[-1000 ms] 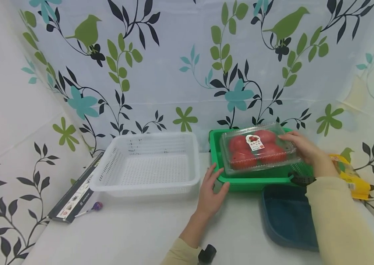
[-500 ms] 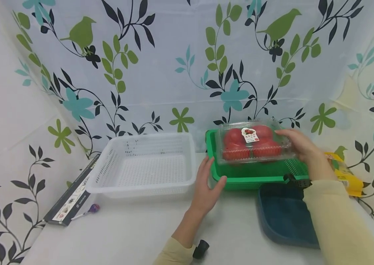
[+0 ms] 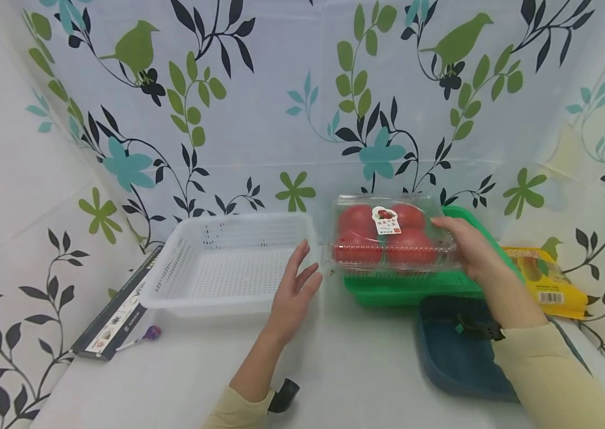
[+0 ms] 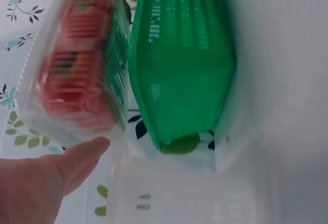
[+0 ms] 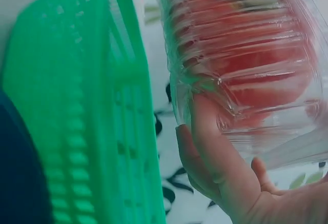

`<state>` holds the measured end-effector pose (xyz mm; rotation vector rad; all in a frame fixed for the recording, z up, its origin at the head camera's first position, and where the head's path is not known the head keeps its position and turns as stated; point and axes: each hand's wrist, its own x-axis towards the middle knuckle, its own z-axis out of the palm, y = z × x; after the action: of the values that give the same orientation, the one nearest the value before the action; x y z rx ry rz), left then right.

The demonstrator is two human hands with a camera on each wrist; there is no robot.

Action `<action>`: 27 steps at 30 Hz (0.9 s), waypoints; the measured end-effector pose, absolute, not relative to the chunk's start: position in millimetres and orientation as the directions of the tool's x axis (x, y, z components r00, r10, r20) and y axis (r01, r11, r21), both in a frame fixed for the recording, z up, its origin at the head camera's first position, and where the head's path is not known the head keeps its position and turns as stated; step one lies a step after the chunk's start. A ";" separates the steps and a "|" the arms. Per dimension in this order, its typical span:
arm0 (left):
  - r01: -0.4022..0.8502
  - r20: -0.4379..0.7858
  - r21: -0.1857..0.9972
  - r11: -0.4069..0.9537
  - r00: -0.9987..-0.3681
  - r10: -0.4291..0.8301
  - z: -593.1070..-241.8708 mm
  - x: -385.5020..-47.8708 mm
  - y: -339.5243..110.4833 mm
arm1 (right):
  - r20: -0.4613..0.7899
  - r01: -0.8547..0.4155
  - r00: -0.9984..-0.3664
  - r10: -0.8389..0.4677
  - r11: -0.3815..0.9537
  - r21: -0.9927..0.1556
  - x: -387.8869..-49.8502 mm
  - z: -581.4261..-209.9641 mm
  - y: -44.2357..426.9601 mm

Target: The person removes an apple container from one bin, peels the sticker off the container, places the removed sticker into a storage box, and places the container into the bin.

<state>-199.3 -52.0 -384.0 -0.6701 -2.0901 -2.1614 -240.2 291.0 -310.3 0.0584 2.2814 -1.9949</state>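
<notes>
My right hand (image 3: 471,247) grips the right end of a clear plastic box of tomatoes (image 3: 409,241) with a white label on its lid. The right wrist view shows fingers (image 5: 210,137) curled under the end of the box. The box hangs above the left part of a green basket (image 3: 404,289), its left end past the rim. My left hand (image 3: 289,301) is held with fingers extended at the right edge of a white basket (image 3: 235,301). In the left wrist view it lies close to the box's near end; I cannot tell whether it touches.
A dark blue bin (image 3: 458,375) stands in front of the green basket. Behind the right forearm lies a yellow packet (image 3: 554,292). Left of the white basket are a long dark box (image 3: 109,325) and a lollipop (image 3: 152,332). Patterned cloth (image 3: 259,137) rises behind.
The box of tomatoes has moved left in my right hand, from above the green basket to partly beyond its left rim. My left hand has shifted left to the white basket's edge.
</notes>
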 end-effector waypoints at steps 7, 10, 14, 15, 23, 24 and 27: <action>0.294 0.318 0.948 -0.123 -0.892 0.320 -385.5 -197.4 -87.2 | -0.103 0.094 -0.993 -0.054 0.142 -0.985 -217.5 -313.1 263.1; 0.285 0.301 0.953 -0.098 -0.890 0.342 -388.4 -194.8 -98.6 | -0.083 0.072 -0.994 -0.076 0.140 -0.987 -205.7 -314.8 249.1; 0.267 0.267 0.962 -0.053 -0.889 0.372 -393.9 -188.6 -112.9 | -0.068 0.053 -0.991 -0.119 0.125 -0.991 -190.6 -319.7 231.5; 0.260 0.261 0.964 -0.055 -0.888 0.378 -395.3 -186.9 -116.8 | -0.068 0.053 -0.989 -0.133 0.116 -0.992 -187.3 -321.3 227.5; 0.260 0.266 0.963 -0.076 -0.861 0.434 -400.7 -177.5 -150.7 | -0.141 0.119 -0.960 -0.243 0.102 -0.988 -168.8 -335.6 206.7; 0.256 0.265 0.963 -0.080 -0.856 0.444 -401.3 -176.3 -154.3 | -0.150 0.128 -0.953 -0.262 0.101 -0.987 -167.1 -337.9 205.4; 0.235 0.262 0.965 -0.116 -0.834 0.485 -405.1 -172.4 -163.4 | -0.178 0.155 -0.930 -0.322 0.096 -0.983 -161.8 -344.0 204.0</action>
<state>-172.4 -163.4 -405.1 -0.9123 -2.1971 -2.3182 -161.8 204.0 -344.0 -0.1642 2.0320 -1.8946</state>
